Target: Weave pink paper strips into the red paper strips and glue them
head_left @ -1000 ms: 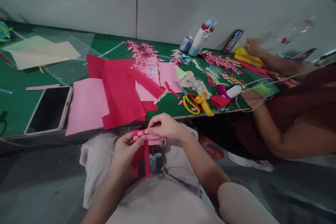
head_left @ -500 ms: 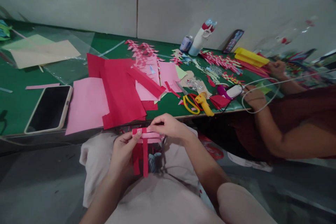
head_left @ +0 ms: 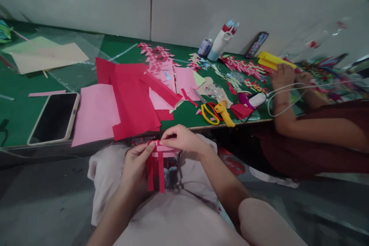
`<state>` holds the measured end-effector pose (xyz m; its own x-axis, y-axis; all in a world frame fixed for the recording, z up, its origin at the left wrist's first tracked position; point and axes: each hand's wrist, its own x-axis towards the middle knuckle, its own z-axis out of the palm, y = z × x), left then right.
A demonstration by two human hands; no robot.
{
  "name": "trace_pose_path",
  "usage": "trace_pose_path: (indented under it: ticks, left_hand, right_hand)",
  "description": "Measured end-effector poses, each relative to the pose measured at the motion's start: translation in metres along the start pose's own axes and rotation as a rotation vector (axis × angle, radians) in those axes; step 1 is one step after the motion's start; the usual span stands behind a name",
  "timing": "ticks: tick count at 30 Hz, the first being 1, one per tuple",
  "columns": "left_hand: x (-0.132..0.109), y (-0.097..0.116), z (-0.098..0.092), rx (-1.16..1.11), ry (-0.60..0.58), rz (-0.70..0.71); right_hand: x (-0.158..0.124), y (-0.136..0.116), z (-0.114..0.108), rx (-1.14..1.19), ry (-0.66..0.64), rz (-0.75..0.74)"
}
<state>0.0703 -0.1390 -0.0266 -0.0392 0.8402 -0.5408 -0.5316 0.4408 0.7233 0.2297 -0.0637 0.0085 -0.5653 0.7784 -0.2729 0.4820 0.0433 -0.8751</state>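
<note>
Paper weave (head_left: 157, 169) below green table (head_left: 14, 109)

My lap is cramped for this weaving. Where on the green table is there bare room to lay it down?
Bare green lies left of the phone, up to the beige sheet, and in a gap at the front edge between the red paper and the yellow scissors. Right of the scissors it is crowded with scraps.
</note>
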Motion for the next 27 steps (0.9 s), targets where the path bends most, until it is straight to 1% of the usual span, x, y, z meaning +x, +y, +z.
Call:
trace_pose_path:
  ticks: [2,7,10,13,16,20,23,25,27]
  left_hand:
    - [0.002,-0.001,-0.003,0.023,-0.026,-0.004]
    - [0.003,0.0,-0.01,0.136,-0.151,-0.059]
    - [0.002,0.0,-0.011,0.156,-0.158,-0.072]
    - [0.002,0.0,-0.01,0.153,-0.145,-0.045]
    - [0.002,0.001,-0.01,0.176,-0.168,-0.031]
    - [-0.001,0.003,-0.012,0.185,-0.206,-0.09]
    - [-0.002,0.005,-0.012,0.157,-0.183,-0.092]
    - [-0.002,0.006,-0.011,0.128,-0.134,-0.067]
    - [-0.001,0.006,-0.011,0.092,-0.073,-0.04]
  right_hand:
    - [0.001,-0.001,0.002,0.013,0.023,0.011]
    - [0.004,0.004,0.004,0.091,0.092,0.028]
    - [0.004,0.007,0.005,0.121,0.111,0.061]
    - [0.003,0.008,0.005,0.157,0.098,0.067]
    - [0.002,0.008,0.006,0.192,0.114,0.07]
    - [0.002,0.007,0.006,0.227,0.154,0.103]
    - [0.002,0.01,0.006,0.246,0.16,0.113]
    - [0.0,0.014,0.006,0.282,0.158,0.115]
    - [-0.002,0.019,0.007,0.366,0.124,0.129]
